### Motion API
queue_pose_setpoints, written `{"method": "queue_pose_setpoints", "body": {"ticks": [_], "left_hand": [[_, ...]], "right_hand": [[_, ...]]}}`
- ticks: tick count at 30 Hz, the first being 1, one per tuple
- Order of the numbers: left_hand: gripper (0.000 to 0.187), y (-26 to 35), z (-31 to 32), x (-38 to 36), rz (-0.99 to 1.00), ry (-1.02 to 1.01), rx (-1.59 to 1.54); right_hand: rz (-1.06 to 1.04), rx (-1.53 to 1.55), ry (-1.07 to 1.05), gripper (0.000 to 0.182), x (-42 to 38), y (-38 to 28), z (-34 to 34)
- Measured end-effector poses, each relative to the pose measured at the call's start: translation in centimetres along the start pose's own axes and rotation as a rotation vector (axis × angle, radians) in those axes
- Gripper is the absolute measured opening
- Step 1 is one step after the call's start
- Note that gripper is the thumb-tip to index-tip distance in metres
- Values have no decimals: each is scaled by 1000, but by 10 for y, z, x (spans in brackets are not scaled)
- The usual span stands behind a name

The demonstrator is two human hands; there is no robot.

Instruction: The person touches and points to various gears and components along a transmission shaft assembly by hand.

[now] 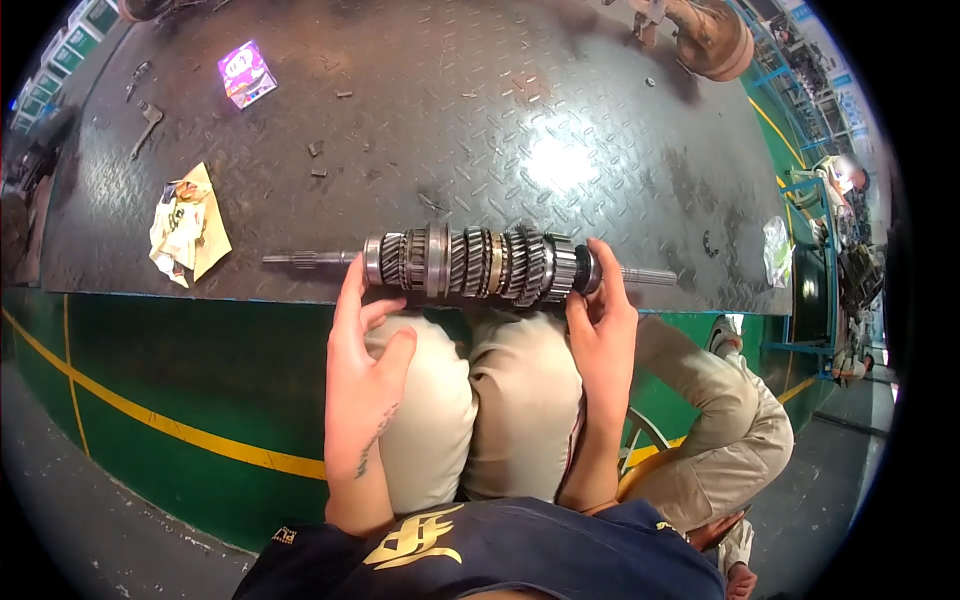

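Observation:
A metal gear shaft (495, 262) lies horizontally along the near edge of the metal table, its gears in the middle and a thin splined end on each side. My left hand (365, 350) is at the left end of the gear stack, fingertips against it and thumb spread apart, not wrapped round it. At the right end, my right hand (605, 320) has thumb and fingers round a dark ring (588, 270) next to the last gear.
On the table (420, 120) are a crumpled yellow and white wrapper (185, 228), a purple box (246, 75), a small tool (147, 128) and a plastic bag (777, 252). A rusty part (715, 42) stands at the back right. Another person's legs (725, 410) are at the right.

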State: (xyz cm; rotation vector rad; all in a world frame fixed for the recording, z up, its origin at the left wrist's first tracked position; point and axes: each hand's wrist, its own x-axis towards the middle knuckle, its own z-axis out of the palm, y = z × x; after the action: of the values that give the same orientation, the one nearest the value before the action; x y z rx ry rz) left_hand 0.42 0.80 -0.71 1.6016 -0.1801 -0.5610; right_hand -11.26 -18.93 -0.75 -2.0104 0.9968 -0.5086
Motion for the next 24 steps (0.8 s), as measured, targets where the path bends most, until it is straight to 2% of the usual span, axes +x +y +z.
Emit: {"method": "queue_pose_setpoints", "body": {"ticks": [12, 16, 18, 24], "left_hand": [[76, 7, 3, -2, -40, 27, -11], [76, -2, 1, 0, 14, 12, -20], [76, -2, 1, 1, 10, 13, -9], [75, -3, 1, 1, 4, 1, 13]], "right_hand": [[-5, -1, -8, 54, -1, 1, -2], [16, 29, -19, 55, 0, 4, -2], [-69, 103, -104, 56, 2, 8, -3], [-41, 169, -127, 63, 0, 14, -4]]}}
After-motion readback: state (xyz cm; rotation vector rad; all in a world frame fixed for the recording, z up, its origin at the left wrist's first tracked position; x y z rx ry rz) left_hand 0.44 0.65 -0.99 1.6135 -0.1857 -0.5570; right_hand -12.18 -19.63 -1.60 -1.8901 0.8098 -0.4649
